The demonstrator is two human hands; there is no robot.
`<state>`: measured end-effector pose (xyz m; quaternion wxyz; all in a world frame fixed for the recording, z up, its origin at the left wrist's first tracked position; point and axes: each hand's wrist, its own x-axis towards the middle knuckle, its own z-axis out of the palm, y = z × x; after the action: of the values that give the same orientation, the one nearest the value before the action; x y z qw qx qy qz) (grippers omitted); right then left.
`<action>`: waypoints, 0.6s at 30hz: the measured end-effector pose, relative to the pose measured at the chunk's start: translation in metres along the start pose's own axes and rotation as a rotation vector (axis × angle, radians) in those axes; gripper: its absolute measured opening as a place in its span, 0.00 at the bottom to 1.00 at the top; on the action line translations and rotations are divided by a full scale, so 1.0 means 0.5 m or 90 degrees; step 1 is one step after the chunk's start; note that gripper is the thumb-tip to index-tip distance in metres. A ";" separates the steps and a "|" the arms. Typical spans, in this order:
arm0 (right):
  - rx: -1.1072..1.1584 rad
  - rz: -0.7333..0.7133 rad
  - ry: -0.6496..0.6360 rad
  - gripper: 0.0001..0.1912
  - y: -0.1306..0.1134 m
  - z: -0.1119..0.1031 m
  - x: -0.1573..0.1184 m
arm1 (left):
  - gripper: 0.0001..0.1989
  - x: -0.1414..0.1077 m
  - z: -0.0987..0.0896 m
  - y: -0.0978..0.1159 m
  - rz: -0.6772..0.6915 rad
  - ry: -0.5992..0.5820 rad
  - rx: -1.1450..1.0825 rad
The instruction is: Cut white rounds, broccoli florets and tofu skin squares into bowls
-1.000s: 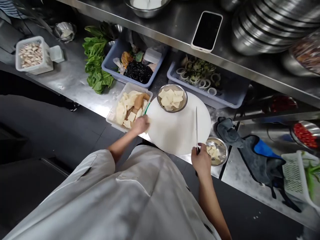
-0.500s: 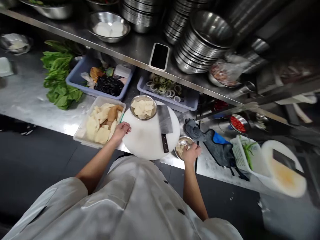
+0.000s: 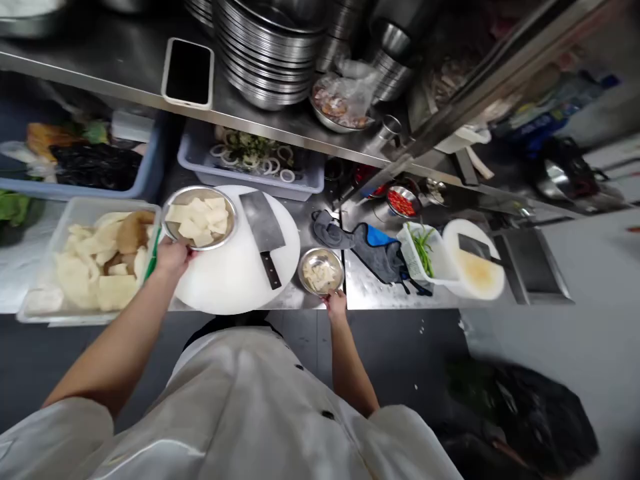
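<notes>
My left hand (image 3: 173, 257) is closed on the near left rim of a steel bowl (image 3: 232, 215) of pale, thin-cut slices (image 3: 203, 219). That bowl is over the upper left of a round white cutting board (image 3: 215, 283). With its fingers at the near rim, my right hand (image 3: 336, 303) grips a second steel bowl (image 3: 337, 265), which holds smaller pale pieces (image 3: 320, 273) and sits right of the board. Between the bowls a cleaver (image 3: 263, 227) lies flat on the board, handle toward me. Left of my left hand is a clear plastic tub (image 3: 63, 223) of pale slabs and a brown piece.
Blue-grey trays (image 3: 310, 180) of cut vegetables sit under a steel shelf (image 3: 140, 83) bearing a phone (image 3: 188, 73) and stacked bowls (image 3: 270, 60). Rightward are a grey cloth item (image 3: 377, 257), a white basket (image 3: 410, 257) of green peppers and another board (image 3: 493, 283) with a cleaver.
My view has swung right. My left hand, beside the tub before, now holds the rim of the bowl of slices. My right hand has shifted to the near rim of the other bowl.
</notes>
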<state>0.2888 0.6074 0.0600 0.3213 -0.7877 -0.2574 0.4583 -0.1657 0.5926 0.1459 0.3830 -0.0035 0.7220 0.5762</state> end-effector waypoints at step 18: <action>0.052 -0.408 -0.411 0.25 -0.193 0.179 -0.249 | 0.22 -0.474 -0.573 -0.523 -0.034 0.194 -0.254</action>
<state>0.1428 0.6081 0.1676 0.3811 -0.4717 -0.5569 0.5676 -0.0388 0.1622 0.0733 0.2768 -0.1847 0.6429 0.6899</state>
